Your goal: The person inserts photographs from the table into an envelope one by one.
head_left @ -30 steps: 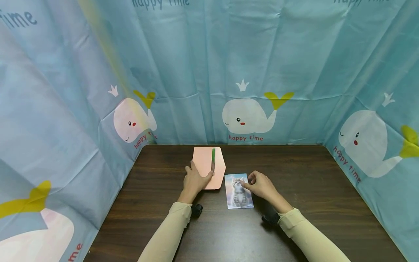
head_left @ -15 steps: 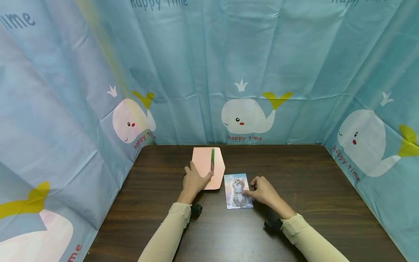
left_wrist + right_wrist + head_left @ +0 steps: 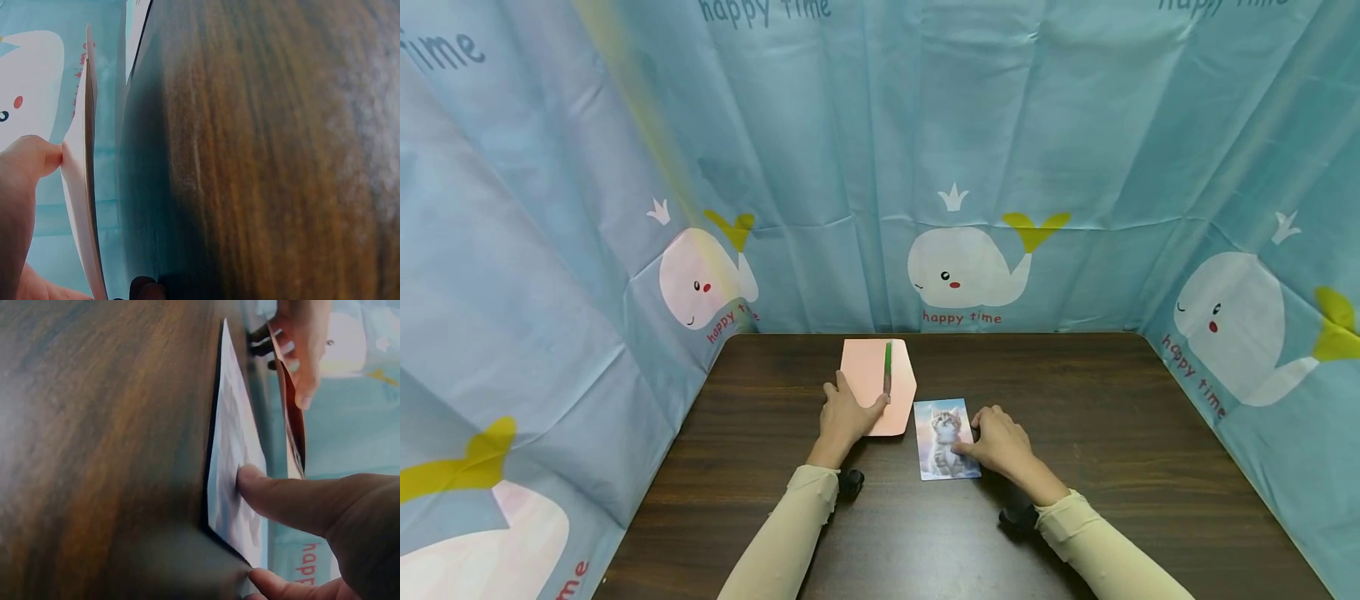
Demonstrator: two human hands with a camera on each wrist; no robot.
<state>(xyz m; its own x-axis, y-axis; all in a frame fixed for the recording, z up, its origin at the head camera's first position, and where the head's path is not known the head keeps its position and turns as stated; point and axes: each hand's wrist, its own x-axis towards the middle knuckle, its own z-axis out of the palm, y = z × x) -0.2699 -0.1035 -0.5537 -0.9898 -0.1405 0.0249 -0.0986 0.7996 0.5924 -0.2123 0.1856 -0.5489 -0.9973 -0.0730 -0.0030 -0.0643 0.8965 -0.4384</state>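
A pink envelope (image 3: pixel 863 360) with a pointed flap at its right side is in my left hand (image 3: pixel 844 417). The thumb lies on its upper face and the fingers go under its left side. A narrow slit (image 3: pixel 887 367) shows green and dark along the flap, and in the left wrist view the envelope (image 3: pixel 76 181) stands clear of the wooden table. Just right of it lies a kitten picture card (image 3: pixel 937 437). With the thumb on its face and the other fingertips at its right edge, my right hand (image 3: pixel 1003 442) pinches the card (image 3: pixel 234 450).
Dark wooden table (image 3: pixel 1097 392) surrounds both things. A light blue whale-print curtain (image 3: pixel 865 275) hangs behind the table's back edge and down both sides. Each wrist carries a black camera, such as the left one (image 3: pixel 851 483).
My right hand's fingers first drew back a little from the card, then came in to its right edge again; the thumb shifted lower on the picture. My left hand and the envelope have stayed put.
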